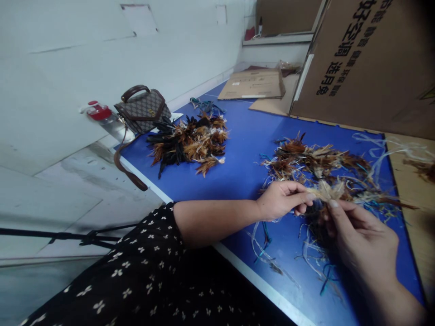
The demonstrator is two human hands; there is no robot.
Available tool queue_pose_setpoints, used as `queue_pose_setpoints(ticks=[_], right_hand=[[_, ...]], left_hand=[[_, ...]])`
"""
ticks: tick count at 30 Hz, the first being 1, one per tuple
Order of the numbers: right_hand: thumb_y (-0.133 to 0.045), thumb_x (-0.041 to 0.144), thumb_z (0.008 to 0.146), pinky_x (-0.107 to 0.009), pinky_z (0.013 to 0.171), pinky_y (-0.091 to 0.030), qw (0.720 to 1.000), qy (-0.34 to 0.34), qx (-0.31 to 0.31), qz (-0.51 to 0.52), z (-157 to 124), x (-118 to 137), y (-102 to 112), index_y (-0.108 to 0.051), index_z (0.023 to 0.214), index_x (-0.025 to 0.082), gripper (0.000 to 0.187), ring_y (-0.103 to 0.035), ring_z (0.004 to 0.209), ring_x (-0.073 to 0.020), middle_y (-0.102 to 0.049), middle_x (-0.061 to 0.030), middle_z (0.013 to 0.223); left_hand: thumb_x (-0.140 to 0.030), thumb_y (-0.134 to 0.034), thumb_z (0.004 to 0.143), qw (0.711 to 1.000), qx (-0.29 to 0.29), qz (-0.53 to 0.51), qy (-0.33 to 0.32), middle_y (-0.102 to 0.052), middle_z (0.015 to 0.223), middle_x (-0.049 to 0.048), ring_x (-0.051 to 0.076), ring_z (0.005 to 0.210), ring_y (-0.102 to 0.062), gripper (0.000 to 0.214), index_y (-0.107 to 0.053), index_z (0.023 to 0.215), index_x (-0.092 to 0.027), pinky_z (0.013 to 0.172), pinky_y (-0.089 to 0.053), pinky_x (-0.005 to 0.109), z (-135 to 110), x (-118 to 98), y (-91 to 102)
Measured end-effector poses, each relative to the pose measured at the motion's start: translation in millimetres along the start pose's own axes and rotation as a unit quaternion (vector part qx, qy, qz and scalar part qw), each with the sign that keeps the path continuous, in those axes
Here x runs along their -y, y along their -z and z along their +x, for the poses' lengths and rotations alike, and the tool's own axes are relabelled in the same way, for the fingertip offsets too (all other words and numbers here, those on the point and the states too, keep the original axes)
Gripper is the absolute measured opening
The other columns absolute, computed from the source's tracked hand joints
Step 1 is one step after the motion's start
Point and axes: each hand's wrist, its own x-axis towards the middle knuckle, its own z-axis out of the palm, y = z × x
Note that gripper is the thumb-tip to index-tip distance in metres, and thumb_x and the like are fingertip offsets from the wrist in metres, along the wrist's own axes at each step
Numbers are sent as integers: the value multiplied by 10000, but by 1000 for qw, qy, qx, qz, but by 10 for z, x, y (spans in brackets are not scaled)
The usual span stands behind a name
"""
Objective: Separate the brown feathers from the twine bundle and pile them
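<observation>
Between my two hands is a small bunch of pale, cream-coloured feathers (326, 190). My left hand (283, 198) is closed, pinching the bunch's left end between thumb and fingers. From the right, my right hand (362, 231) pinches the same bunch near its lower edge, thumb on top. Under and behind both hands spreads a loose pile of brown feathers (309, 156), mixed with white and blue strings. Farther left lies a heap of brown and black feather bunches (193, 142), out of reach of either hand's present grip.
A blue table top (244, 136) carries the feathers. A patterned handbag (144, 111) and a red-capped bottle (108, 120) stand at its left end. Flat cardboard (253, 83) lies at the back; a large cardboard sheet (370, 68) rises on the right. Clear strings (377, 149) trail at right.
</observation>
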Motion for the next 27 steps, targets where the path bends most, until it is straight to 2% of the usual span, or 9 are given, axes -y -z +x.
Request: queue_pose_setpoints(ticks=[9, 19, 24, 27], right_hand=[[-945, 682, 910, -272, 477, -538, 998, 38, 39, -37, 2, -5, -14, -923, 1018, 214, 480, -645, 523, -170, -801, -63, 750], [-953, 663, 899, -261, 482, -545, 997, 45, 42, -45, -1, -77, 21, -928, 1049, 220, 469, -663, 532, -169, -824, -65, 780], [-999, 670, 816, -256, 497, -555, 995, 53, 60, -51, 11, -39, -3, -925, 1004, 201, 511, -674, 540, -175, -817, -71, 741], [-947, 720, 856, -256, 523, -577, 992, 73, 70, -72, 18, -34, -22, -924, 1006, 193, 549, -675, 547, -168, -823, -73, 755]], left_hand=[[-715, -1024, 790, 999, 36, -15, -15, -681, 693, -32, 91, 636, -591, 633, -753, 923, -158, 659, -437, 311, 22, 63, 25], [-746, -1004, 805, 999, 30, -28, -17, -678, 687, -28, 94, 625, -592, 647, -763, 907, -155, 658, -446, 325, 32, 105, 27], [-766, -1005, 781, 1000, 14, -21, -2, -680, 707, -30, 89, 641, -588, 667, -796, 933, -152, 661, -449, 316, 35, 89, 24], [-765, -1005, 773, 1000, 16, -1, 0, -653, 657, -40, 85, 628, -557, 650, -797, 888, -160, 658, -439, 314, 8, 31, 8]])
